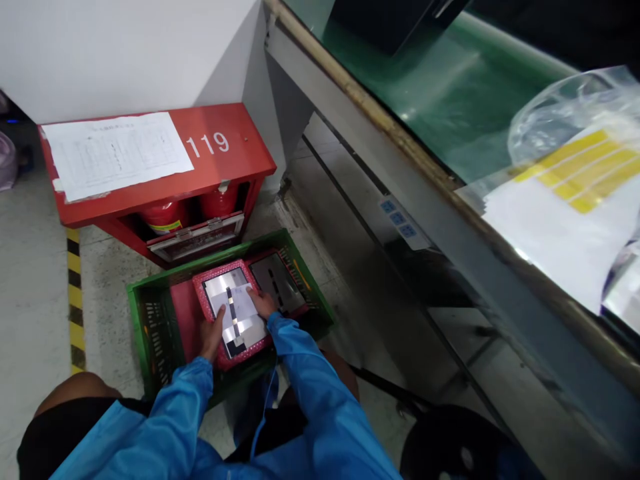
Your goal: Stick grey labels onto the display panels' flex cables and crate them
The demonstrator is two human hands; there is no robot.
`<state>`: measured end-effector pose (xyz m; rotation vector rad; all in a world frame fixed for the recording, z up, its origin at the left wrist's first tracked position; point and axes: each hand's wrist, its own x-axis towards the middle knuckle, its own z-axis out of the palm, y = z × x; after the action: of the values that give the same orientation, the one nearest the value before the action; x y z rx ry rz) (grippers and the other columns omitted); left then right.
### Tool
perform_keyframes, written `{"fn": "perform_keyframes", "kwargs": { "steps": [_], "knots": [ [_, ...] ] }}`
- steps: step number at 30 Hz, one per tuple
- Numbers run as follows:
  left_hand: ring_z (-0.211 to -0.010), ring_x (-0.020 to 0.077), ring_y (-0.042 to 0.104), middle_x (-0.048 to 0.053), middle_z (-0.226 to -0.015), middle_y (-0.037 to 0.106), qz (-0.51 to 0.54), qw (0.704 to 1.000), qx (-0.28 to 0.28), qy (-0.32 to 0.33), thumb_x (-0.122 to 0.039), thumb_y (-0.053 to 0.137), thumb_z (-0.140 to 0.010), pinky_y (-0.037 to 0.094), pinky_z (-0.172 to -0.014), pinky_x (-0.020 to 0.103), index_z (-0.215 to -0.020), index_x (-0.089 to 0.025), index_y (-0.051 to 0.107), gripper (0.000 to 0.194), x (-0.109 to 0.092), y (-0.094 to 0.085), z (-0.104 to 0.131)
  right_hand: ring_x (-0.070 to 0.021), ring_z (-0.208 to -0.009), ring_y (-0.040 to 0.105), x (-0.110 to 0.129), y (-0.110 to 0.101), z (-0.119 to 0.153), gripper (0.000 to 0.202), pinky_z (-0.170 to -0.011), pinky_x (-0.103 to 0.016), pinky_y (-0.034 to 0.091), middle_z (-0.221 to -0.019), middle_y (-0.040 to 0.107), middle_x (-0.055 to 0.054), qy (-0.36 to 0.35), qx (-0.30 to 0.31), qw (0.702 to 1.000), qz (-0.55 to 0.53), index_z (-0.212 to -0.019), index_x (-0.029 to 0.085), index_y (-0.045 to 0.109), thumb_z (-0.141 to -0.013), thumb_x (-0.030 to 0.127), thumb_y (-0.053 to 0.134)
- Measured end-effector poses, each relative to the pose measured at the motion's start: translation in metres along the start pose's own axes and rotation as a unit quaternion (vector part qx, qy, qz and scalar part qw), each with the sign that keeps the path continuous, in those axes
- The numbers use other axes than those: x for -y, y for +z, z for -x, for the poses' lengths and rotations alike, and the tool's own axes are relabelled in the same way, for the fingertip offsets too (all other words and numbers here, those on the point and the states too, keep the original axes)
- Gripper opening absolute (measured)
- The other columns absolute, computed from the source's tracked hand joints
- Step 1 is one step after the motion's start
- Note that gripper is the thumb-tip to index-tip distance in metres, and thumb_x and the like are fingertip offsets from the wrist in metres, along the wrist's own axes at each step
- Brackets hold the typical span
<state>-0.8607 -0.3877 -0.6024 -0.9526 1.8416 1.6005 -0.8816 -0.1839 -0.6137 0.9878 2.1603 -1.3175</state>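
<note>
Both my hands are low over a green plastic crate (137,340) on the floor. Between them is a flat display panel (245,310) with a silvery back, a dark strip down its middle and a dark patch near its lower end. Pink bubble wrap (203,283) shows around and under the panel. My left hand (213,337) grips the left edge, thumb on top. On the right edge, my right hand (261,303) grips too; the fingers below are hidden. A darker panel (285,287) lies in the crate's right side, and a pink sheet (185,317) at its left.
Behind the crate stands a red cabinet (235,137) marked 119, with red extinguishers (165,215) inside and a paper sheet (120,153) on top. A green-topped workbench (450,87) runs along the right, carrying plastic bags (565,113). A black round stool (460,443) is at lower right.
</note>
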Motion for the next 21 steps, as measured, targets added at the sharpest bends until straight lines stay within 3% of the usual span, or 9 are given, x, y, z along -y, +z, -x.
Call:
{"fn": "perform_keyframes", "kwargs": {
  "steps": [3,7,10,16,21],
  "knots": [
    [-0.102,0.0312,0.078,0.019,-0.114,0.079,-0.014,1.0,-0.014,0.009,-0.057,0.079,-0.083,0.064,-0.085,0.038,-0.115,-0.012,0.077,0.055,0.001,0.003,-0.002,-0.0249,-0.103,0.075,0.004,-0.001,0.001,0.056,-0.096,-0.038,0.054,-0.108,0.079,-0.02,-0.005,0.007,0.999,0.037,-0.11,0.012,0.08,-0.097,0.062,0.059],
    [-0.097,0.0328,0.079,0.021,-0.105,0.08,-0.023,0.999,-0.025,0.014,-0.055,0.081,-0.081,0.064,-0.083,0.04,-0.107,-0.01,0.078,0.053,-0.001,0.009,-0.001,-0.0236,-0.107,0.074,0.01,-0.007,0.002,0.049,-0.1,-0.038,0.053,-0.109,0.079,-0.017,-0.021,0.004,0.997,0.07,-0.107,0.012,0.079,-0.101,0.055,0.057],
    [-0.098,0.0325,0.078,0.02,-0.103,0.079,-0.017,0.999,-0.039,0.029,-0.052,0.082,-0.081,0.064,-0.085,0.04,-0.112,-0.009,0.076,0.052,-0.004,0.011,0.001,-0.0235,-0.112,0.072,0.012,-0.011,0.006,0.045,-0.1,-0.036,0.052,-0.113,0.079,-0.016,-0.031,-0.014,0.996,0.078,-0.109,0.014,0.079,-0.103,0.05,0.053],
    [-0.111,0.0284,0.074,0.017,-0.117,0.076,-0.007,0.995,-0.08,0.063,-0.033,0.082,-0.084,0.058,-0.099,0.044,-0.117,-0.012,0.07,0.042,-0.006,0.005,0.007,-0.03,-0.113,0.072,0.012,-0.005,0.018,0.046,-0.099,-0.035,0.052,-0.115,0.078,-0.018,-0.038,-0.04,0.996,0.074,-0.121,0.013,0.077,-0.093,0.048,0.067],
    [-0.11,0.0248,0.072,0.011,-0.116,0.075,0.011,0.995,-0.082,0.063,-0.026,0.078,-0.086,0.057,-0.1,0.044,-0.114,-0.015,0.07,0.031,-0.002,0.006,0.009,-0.0305,-0.113,0.072,0.014,0.004,0.018,0.044,-0.101,-0.036,0.052,-0.116,0.078,-0.018,-0.047,-0.056,0.995,0.061,-0.119,0.013,0.075,-0.087,0.043,0.075]
  ]
}}
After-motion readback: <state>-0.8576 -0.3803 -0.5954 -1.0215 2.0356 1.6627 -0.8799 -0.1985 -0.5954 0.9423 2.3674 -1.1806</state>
